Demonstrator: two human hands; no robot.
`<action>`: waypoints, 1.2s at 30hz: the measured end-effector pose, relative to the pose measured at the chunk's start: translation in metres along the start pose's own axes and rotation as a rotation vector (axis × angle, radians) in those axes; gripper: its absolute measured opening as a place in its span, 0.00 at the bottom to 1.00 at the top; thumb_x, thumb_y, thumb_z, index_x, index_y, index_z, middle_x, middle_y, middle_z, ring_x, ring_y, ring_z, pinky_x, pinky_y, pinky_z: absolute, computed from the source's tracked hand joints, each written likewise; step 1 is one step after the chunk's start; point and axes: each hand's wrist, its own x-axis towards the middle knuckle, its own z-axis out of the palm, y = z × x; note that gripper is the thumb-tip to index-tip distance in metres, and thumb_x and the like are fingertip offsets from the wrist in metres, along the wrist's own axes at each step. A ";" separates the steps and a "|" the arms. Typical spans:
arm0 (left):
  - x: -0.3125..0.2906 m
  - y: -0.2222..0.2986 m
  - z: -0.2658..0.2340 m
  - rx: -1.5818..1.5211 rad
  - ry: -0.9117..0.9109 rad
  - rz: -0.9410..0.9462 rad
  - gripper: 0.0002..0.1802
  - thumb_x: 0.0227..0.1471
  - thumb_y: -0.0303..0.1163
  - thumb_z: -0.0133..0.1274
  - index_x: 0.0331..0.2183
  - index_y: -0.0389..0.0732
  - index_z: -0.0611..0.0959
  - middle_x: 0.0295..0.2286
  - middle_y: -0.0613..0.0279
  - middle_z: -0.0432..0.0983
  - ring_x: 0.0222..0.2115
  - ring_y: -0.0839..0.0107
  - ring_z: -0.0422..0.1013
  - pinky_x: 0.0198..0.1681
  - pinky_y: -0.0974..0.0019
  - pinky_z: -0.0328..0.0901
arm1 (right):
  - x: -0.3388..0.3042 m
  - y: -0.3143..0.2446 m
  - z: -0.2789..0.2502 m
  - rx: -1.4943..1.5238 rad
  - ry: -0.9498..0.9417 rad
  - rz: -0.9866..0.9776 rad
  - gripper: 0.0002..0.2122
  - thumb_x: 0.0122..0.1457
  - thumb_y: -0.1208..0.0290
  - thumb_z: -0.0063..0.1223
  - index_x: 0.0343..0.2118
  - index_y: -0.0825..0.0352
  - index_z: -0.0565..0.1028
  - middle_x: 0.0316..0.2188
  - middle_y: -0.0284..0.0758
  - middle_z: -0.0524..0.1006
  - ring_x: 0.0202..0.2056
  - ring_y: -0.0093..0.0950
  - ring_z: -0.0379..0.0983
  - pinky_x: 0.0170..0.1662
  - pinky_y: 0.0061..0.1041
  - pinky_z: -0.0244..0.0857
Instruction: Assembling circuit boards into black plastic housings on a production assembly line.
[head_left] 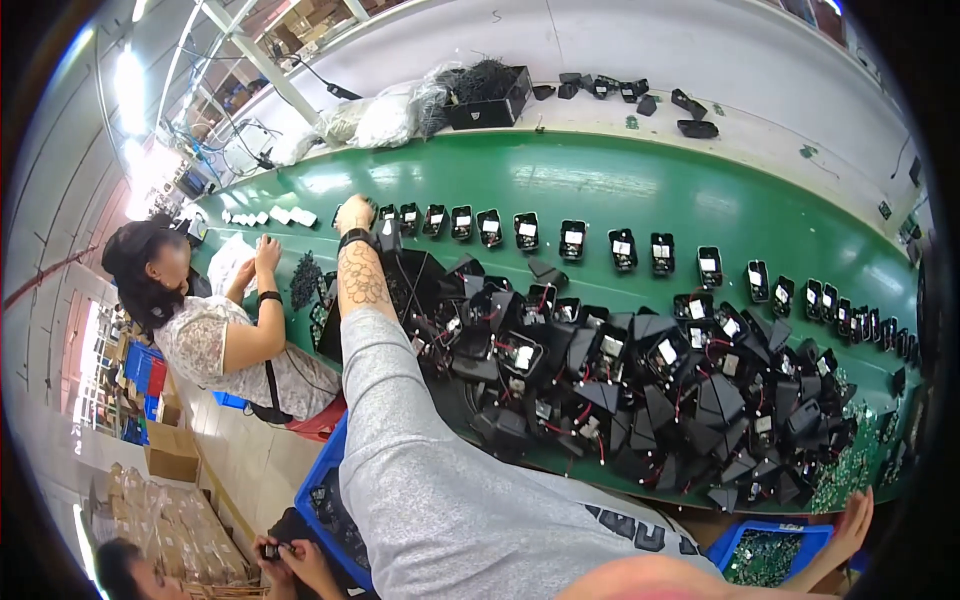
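My left hand (355, 214) reaches far across the bench to the left end of a row of open black plastic housings. Its fingers curl down over a housing (338, 216), mostly hidden beneath them. Beside the wrist stands a black box-shaped part (388, 238). Several housings, such as this one (526, 232), carry white-labelled parts inside and line the green bench. Low at the right, my right hand (854, 522) has its fingers stretched out and holds nothing visible. It is near loose green circuit boards (845, 465) and above a blue bin (720, 548) of boards.
A large heap of black casings with wires (640, 390) covers the near bench (640, 160). At left, a co-worker (225, 340) handles a white bag (232, 265). Another person's hands (300, 560) hold a small dark part. A black box (490, 98) stands on the back ledge.
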 end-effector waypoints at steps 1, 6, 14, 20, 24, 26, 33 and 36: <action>0.017 -0.002 0.002 0.029 0.071 0.049 0.19 0.44 0.24 0.49 0.40 0.47 0.82 0.42 0.49 0.75 0.45 0.56 0.71 0.47 0.58 0.66 | -0.007 0.008 -0.031 0.018 0.040 -0.009 0.18 0.65 0.66 0.38 0.54 0.67 0.67 0.50 0.40 0.70 0.53 0.30 0.66 0.56 0.27 0.61; 0.045 -0.045 0.019 -0.021 -0.184 -0.350 0.14 0.47 0.27 0.50 0.39 0.45 0.82 0.40 0.51 0.77 0.41 0.57 0.74 0.42 0.58 0.69 | 0.031 0.030 -0.019 0.102 0.116 0.056 0.18 0.65 0.65 0.39 0.54 0.67 0.67 0.50 0.40 0.69 0.53 0.29 0.65 0.57 0.27 0.60; 0.059 -0.041 0.054 0.217 0.008 0.427 0.24 0.55 0.47 0.42 0.44 0.39 0.78 0.43 0.36 0.71 0.42 0.37 0.67 0.47 0.48 0.63 | 0.031 -0.134 0.121 -0.349 -0.463 -0.451 0.15 0.61 0.71 0.46 0.49 0.70 0.71 0.45 0.35 0.73 0.43 0.22 0.70 0.48 0.18 0.62; 0.013 -0.002 0.054 0.178 -0.301 0.676 0.42 0.52 0.65 0.37 0.52 0.38 0.71 0.49 0.29 0.62 0.53 0.30 0.54 0.56 0.44 0.53 | -0.034 -0.232 0.304 -0.191 -1.088 -0.282 0.14 0.56 0.73 0.52 0.46 0.69 0.72 0.29 0.32 0.77 0.34 0.21 0.74 0.38 0.19 0.68; -0.023 0.054 0.028 0.042 -0.228 0.250 0.48 0.47 0.68 0.43 0.53 0.35 0.69 0.48 0.28 0.64 0.52 0.36 0.59 0.56 0.42 0.51 | -0.032 -0.225 0.363 -0.427 -1.290 -0.112 0.22 0.59 0.62 0.51 0.55 0.66 0.65 0.37 0.35 0.76 0.34 0.21 0.73 0.34 0.19 0.67; -0.014 0.042 0.015 0.216 -0.340 0.741 0.48 0.45 0.68 0.45 0.52 0.34 0.70 0.40 0.31 0.72 0.45 0.42 0.69 0.53 0.44 0.56 | -0.028 -0.211 0.402 -0.590 -1.278 -0.228 0.34 0.54 0.49 0.53 0.58 0.67 0.60 0.40 0.39 0.75 0.37 0.26 0.73 0.32 0.24 0.70; -0.030 0.096 0.028 -0.162 -0.111 0.568 0.33 0.50 0.59 0.46 0.41 0.37 0.79 0.38 0.38 0.74 0.41 0.38 0.68 0.47 0.50 0.62 | 0.009 -0.137 0.505 -1.018 -1.097 -0.078 0.45 0.51 0.36 0.46 0.62 0.69 0.50 0.60 0.47 0.55 0.55 0.46 0.62 0.40 0.50 0.71; -0.004 0.010 0.047 0.220 0.082 0.536 0.22 0.58 0.44 0.40 0.54 0.59 0.69 0.54 0.47 0.62 0.51 0.35 0.59 0.50 0.46 0.61 | -0.025 -0.125 0.532 -0.919 -1.097 -0.010 0.45 0.50 0.36 0.46 0.64 0.62 0.47 0.63 0.45 0.47 0.58 0.47 0.56 0.42 0.53 0.69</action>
